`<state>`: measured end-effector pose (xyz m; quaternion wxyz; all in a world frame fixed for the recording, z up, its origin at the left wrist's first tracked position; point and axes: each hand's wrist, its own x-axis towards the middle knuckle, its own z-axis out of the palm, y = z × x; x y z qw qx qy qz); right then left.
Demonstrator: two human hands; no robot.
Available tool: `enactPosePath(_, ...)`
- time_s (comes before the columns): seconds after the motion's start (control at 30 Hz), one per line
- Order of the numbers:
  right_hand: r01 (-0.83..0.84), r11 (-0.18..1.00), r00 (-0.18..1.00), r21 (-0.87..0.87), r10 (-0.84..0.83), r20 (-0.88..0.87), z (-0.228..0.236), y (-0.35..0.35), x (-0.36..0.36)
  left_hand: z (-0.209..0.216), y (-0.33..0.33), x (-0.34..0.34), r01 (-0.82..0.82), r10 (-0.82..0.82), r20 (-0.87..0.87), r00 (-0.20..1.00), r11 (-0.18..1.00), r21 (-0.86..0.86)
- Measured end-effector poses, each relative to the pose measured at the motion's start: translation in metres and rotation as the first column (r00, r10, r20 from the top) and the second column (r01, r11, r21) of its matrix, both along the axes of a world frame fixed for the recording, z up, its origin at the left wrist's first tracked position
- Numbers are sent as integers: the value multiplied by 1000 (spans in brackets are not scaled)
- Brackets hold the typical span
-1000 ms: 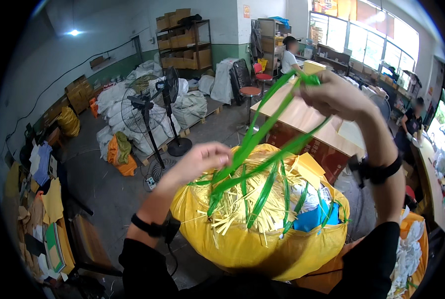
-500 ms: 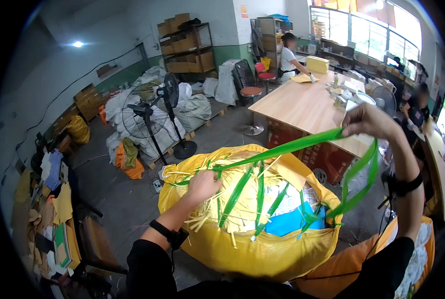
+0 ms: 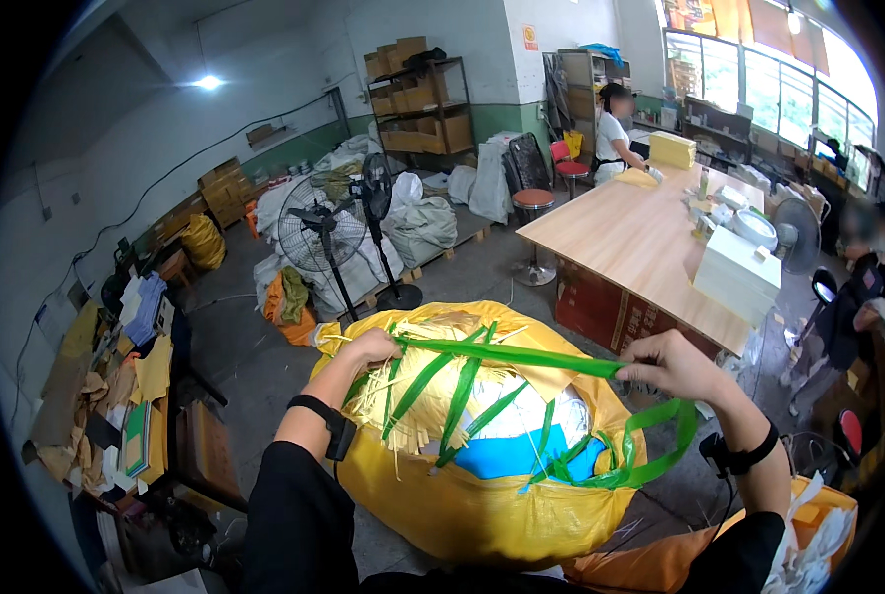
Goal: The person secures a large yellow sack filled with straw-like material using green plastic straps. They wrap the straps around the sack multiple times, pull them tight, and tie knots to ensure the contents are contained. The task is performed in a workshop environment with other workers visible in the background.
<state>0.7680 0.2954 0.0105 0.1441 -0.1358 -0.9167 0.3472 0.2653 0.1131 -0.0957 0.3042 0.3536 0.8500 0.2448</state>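
Stretching over a stuffed yellow sack [image 3: 482, 520], a green ribbon [image 3: 521, 353] runs from the left hand [image 3: 366, 348], curled around it near the sack's left edge, to the right hand [image 3: 676, 366], pinching it above the right edge. I see pale paper strips [image 3: 363, 401] leftward, a blue sheet [image 3: 490, 457] toward the near edge.

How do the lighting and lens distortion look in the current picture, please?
In the head view, the wide multi-paned window is partly washed out, the bright white hanging lamp flares, straight edges bend toward the picture's rim, and the long green plastic strap reads clearly.
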Motion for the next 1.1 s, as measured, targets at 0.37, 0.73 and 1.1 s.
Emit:
enactPosePath(0.37,-141,986,988,-93,147,56,8,-29,9,6,11,20,-67,2,-339,941,982,-178)
enactPosePath(0.73,-228,880,887,-417,364,284,-70,-38,11,-27,-4,-19,-396,244,685,687,916,71)
enactPosePath(1.1,-286,889,883,-358,390,261,-72,-46,15,-52,6,6,-372,322,189,928,835,404)
